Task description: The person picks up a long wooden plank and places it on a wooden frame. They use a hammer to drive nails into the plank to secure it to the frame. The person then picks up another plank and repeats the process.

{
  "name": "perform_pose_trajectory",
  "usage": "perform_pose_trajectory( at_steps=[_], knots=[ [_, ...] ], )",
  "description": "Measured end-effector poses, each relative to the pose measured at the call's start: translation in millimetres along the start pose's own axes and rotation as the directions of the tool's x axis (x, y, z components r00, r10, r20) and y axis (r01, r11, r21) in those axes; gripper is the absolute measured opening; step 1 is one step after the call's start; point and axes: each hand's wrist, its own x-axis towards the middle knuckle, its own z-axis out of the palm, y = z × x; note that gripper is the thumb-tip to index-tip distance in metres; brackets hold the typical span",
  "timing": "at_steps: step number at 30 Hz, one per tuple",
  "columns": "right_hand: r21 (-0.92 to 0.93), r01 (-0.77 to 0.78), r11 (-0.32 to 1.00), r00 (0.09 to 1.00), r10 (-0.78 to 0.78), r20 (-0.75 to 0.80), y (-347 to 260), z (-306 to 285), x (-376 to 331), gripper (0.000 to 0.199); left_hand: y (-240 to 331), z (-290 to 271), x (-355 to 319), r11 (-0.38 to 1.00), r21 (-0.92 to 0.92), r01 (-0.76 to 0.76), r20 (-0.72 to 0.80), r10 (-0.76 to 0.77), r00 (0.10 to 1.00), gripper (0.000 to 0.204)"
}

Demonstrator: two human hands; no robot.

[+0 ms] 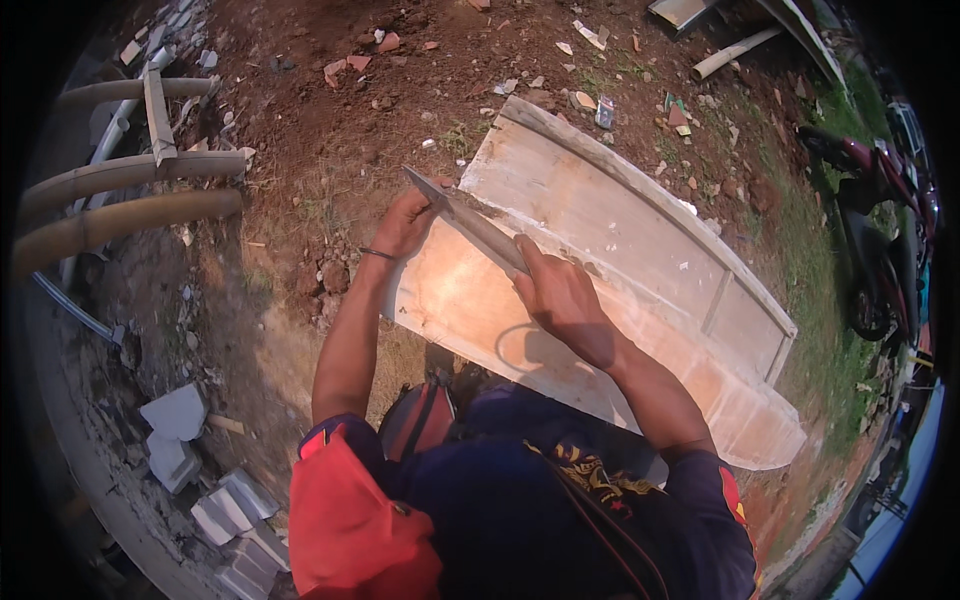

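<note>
A long pale wooden panel (455, 295) lies slanted in front of me, its near sheet smooth and tan. A framed, whitish panel (600, 205) with raised edge strips lies along its far side. My left hand (405, 222), with a dark band at the wrist, is closed at the left end of the near panel; its fingertips are partly hidden. My right hand (562, 297) grips a long hand tool (482, 232) with a brownish shaft and a dark, pointed end. That end reaches over the panel's upper left corner, beside my left hand. The tool's exact kind cannot be made out.
Thick bamboo poles (130, 175) jut in at the left. White block pieces (235, 505) are piled at the lower left. Brick shards (345, 68) and rubble dot the brown soil ahead. A parked motorcycle (875, 225) stands at the right, past a grassy strip.
</note>
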Motion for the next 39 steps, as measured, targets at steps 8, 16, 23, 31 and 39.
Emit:
perform_pose_trajectory(
  at_steps=[8, 16, 23, 31, 39],
  knots=[
    [0.066, -0.074, 0.995, 0.99, 0.081, -0.115, 11, 7, 9, 0.039, 1, -4, -1, 0.963, 0.267, -0.046, 0.025, 0.041, 0.999, 0.032],
    [0.28, -0.34, 0.898, 0.94, 0.325, 0.102, 54, -4, 52, 0.038, 16, -4, -4, 0.976, 0.194, -0.103, -0.013, 0.107, 0.994, 0.033],
    [0.27, -0.432, 0.86, 0.87, 0.32, 0.374, 49, -17, 66, 0.04, 33, 5, -8, 0.897, 0.441, 0.015, -0.144, 0.055, 0.988, 0.025],
    [0.154, -0.349, 0.924, 0.91, 0.295, 0.291, 47, -13, 62, 0.051, 43, 38, -17, 0.676, 0.629, 0.385, -0.4, -0.144, 0.905, 0.015],
    [0.259, -0.374, 0.89, 0.893, 0.272, 0.358, 55, -9, 60, 0.049, 49, 18, -16, 0.809, 0.5, 0.311, -0.176, -0.256, 0.95, 0.029]
  ],
)
